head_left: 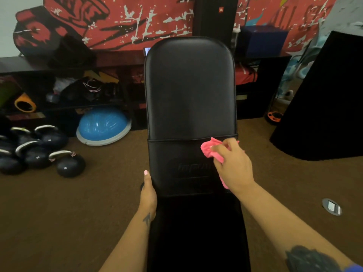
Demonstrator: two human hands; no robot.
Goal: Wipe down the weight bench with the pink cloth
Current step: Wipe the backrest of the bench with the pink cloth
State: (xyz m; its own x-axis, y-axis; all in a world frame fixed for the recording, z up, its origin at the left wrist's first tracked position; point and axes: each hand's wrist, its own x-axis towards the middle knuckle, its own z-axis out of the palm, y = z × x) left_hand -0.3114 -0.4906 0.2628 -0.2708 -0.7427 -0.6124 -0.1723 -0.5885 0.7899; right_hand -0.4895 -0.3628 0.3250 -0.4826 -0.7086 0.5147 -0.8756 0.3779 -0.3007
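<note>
While the room behind is cluttered, the weight bench [189, 99] dominates: black glossy padded vinyl, rounded far end, a seam across it partway down, an embossed logo below the seam, too dim to read. The near section is very dark. It stands on brown carpet floor [59, 209].

Back wall carries a red and black mural [117, 18]; below it a low dark shelf unit [39, 67] stuffed with gear. A tall black speaker [216, 16] stands behind the bench's far end, and a big black slanted box [322, 99] sits right. Left of the bench on the floor: blue half-ball trainer [104, 124], then a cluster of dark kettlebells [39, 150] with pale handles. A round metal floor plate [332, 206] is at right.

Right hand [233, 165] lies over the bench's right side just below the seam, fingers curled around the pink cloth [209, 149], pressing it against the vinyl; the cloth is bunched, sticking out ahead of and below the hand. Left hand [148, 195] grips the bench's left edge, thumb on top, fingers wrapped under out of sight. Both forearms are tattooed.
</note>
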